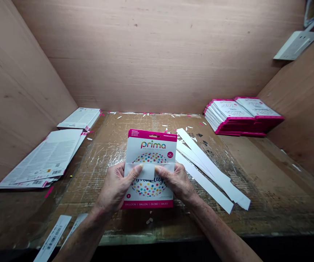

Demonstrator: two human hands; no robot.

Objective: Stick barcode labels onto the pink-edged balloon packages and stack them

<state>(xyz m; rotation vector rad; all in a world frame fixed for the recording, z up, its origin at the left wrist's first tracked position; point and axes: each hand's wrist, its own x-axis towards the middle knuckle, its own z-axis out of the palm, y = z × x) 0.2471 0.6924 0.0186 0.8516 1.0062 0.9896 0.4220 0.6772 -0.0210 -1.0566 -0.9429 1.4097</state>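
My left hand and my right hand grip the two sides of a white and pink balloon packet, held upright with its printed front towards me. At its top left, a slightly offset edge shows, perhaps of another packet behind. A white paper strip lies across the middle of the front, its ends meeting near the centre. Both thumbs press on this strip. My other fingers are behind the packet, mostly hidden. To the right of my right hand, several loose white paper strips lie fanned on the cardboard.
Stacks of pink-edged packets stand at the back right. Printed cards lie at the left, with another stack behind. Barcode strips lie at the front left. Wooden walls enclose the taped cardboard surface, dotted with paper scraps.
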